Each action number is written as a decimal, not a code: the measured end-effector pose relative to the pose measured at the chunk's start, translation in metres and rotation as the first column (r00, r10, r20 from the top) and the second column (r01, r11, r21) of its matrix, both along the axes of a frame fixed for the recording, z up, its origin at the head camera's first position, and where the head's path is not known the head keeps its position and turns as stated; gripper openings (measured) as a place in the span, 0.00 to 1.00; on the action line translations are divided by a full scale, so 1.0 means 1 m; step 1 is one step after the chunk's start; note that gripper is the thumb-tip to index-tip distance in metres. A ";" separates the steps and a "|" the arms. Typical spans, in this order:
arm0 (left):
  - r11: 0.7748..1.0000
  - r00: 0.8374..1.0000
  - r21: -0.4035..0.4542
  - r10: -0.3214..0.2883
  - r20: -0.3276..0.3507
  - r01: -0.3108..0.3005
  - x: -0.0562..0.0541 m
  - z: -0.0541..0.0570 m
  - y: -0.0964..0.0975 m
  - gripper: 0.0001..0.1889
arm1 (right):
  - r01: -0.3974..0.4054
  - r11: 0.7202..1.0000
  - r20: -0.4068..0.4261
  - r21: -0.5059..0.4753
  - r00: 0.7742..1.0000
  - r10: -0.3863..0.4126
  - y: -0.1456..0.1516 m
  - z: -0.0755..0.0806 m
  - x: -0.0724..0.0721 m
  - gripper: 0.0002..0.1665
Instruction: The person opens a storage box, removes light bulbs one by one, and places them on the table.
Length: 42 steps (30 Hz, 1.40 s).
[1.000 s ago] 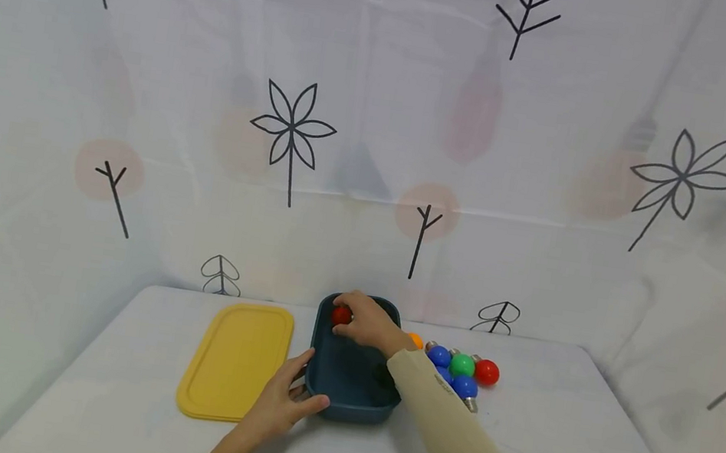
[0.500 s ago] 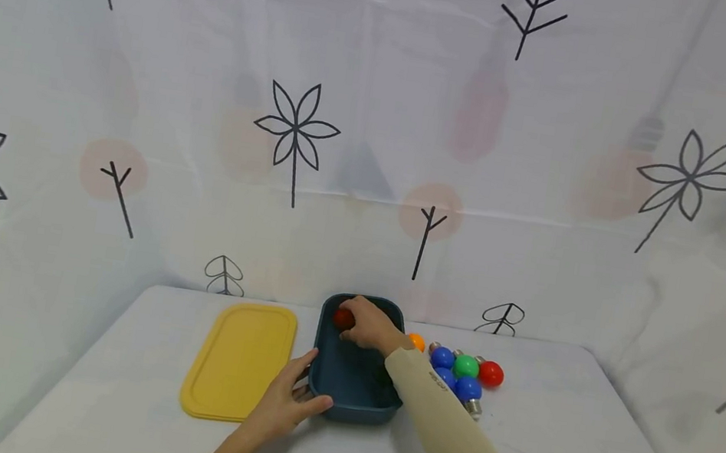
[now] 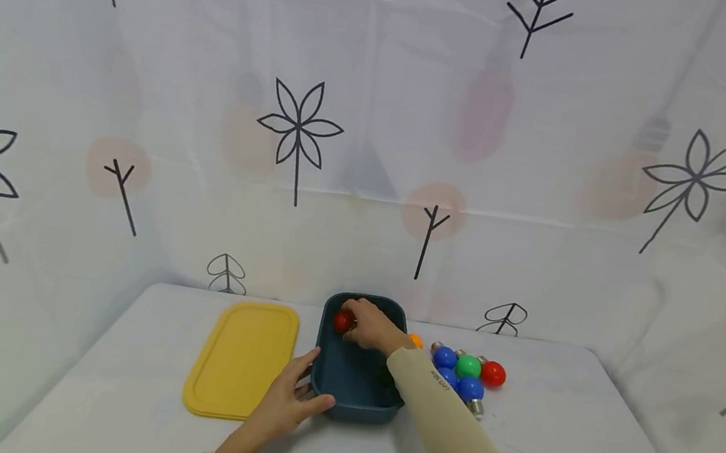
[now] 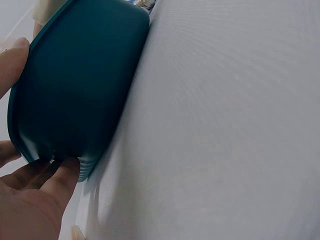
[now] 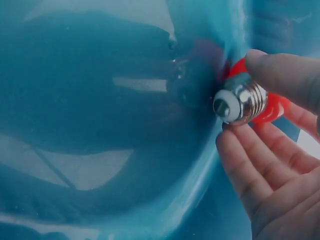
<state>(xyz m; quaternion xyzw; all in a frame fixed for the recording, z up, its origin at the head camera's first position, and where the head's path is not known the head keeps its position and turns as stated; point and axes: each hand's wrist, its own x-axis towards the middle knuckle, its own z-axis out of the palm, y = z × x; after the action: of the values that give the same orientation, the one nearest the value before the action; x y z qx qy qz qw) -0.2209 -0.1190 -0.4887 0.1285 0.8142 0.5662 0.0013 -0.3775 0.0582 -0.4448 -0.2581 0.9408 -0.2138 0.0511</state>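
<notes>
A dark teal plastic tub (image 3: 351,383) stands on the white tabletop. My left hand (image 3: 279,402) grips its near-left corner, thumb on the near side and fingers against the left wall (image 4: 80,65). Reaching inside, my right hand (image 3: 378,329) holds a red light bulb (image 3: 342,322) low at the far-left end. In the right wrist view the bulb's metal screw base (image 5: 245,102) points toward the tub's middle. The thumb (image 5: 280,72) lies over the red glass, and the other fingers are below and behind it.
Right of the tub lie several loose bulbs: blue ones (image 3: 470,389), a green one (image 3: 469,367), a red one (image 3: 493,374) and an orange one (image 3: 415,340) partly hidden by the right arm. A yellow lid (image 3: 241,360) lies flat left of the tub. A printed cloth hangs behind.
The right hand has lowered the red bulb slightly into the tub's far-left end, and more of the bulb shows now. The left hand has kept its place at the tub.
</notes>
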 end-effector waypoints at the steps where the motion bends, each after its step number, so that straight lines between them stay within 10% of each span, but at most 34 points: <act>1: 1.000 1.000 0.001 -0.001 0.000 0.001 0.000 0.000 0.000 0.45 | -0.001 1.000 0.001 0.004 1.000 0.001 0.000 -0.001 0.000 0.30; 20: 1.000 1.000 0.007 -0.006 0.012 0.005 0.003 0.007 0.002 0.45 | -0.044 0.999 0.025 0.007 0.999 0.044 -0.004 -0.002 -0.003 0.27; 42: 1.000 1.000 -0.016 0.018 -0.010 -0.018 -0.001 -0.003 0.001 0.46 | -0.035 0.986 -0.105 -0.164 0.994 0.018 0.034 0.047 0.033 0.28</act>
<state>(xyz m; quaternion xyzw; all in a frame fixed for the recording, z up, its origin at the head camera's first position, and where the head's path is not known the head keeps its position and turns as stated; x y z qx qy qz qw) -0.2219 -0.1176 -0.4919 0.1240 0.8200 0.5588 -0.0068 -0.3447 0.0926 -0.3980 -0.2845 0.9176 -0.2771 -0.0164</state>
